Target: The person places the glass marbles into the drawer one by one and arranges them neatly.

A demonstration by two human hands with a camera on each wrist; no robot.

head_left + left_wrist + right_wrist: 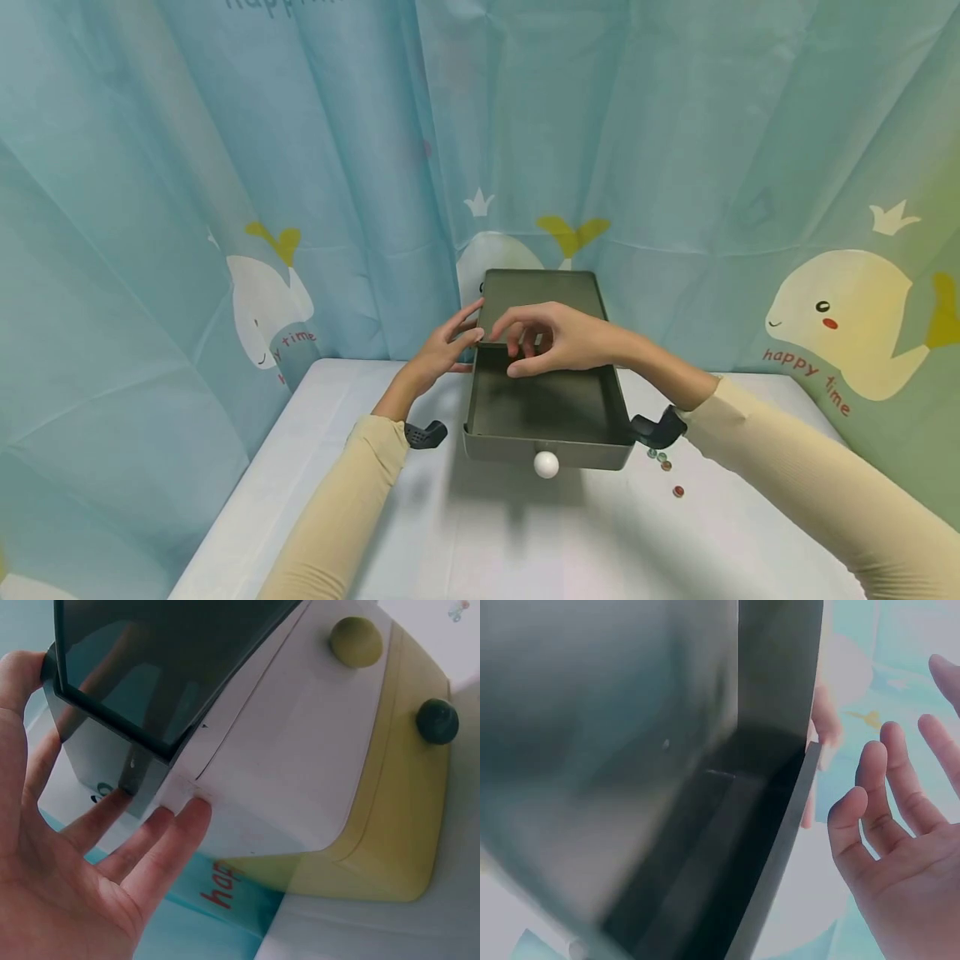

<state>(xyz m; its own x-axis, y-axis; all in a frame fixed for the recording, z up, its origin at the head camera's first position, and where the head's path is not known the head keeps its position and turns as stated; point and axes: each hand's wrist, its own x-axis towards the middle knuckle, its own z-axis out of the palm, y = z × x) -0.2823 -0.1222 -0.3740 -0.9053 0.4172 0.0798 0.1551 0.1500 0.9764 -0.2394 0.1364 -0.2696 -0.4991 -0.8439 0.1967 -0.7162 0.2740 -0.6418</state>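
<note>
A small drawer cabinet (pixel 543 292) stands at the back of the table, its dark grey-green top drawer (pixel 555 408) pulled out toward me. The drawer has a round white knob (pixel 546 464) on its front. My left hand (pixel 438 350) steadies the cabinet's left side with spread fingers, and in the left wrist view its fingertips (pixel 196 810) press along the side wall. Over the back part of the open drawer hovers my right hand (pixel 562 337), fingers loosely bent and nothing between them. In the right wrist view, the drawer's inside (pixel 630 787) shows a bare floor.
Several small round pieces (pixel 678 492), red, brown and greenish, lie on the white table (pixel 517 550) right of the cabinet. Lower down are a white drawer (pixel 292 727) with a yellow knob (pixel 356 642) and a yellow drawer (pixel 405 787). A blue curtain (pixel 375 167) hangs behind.
</note>
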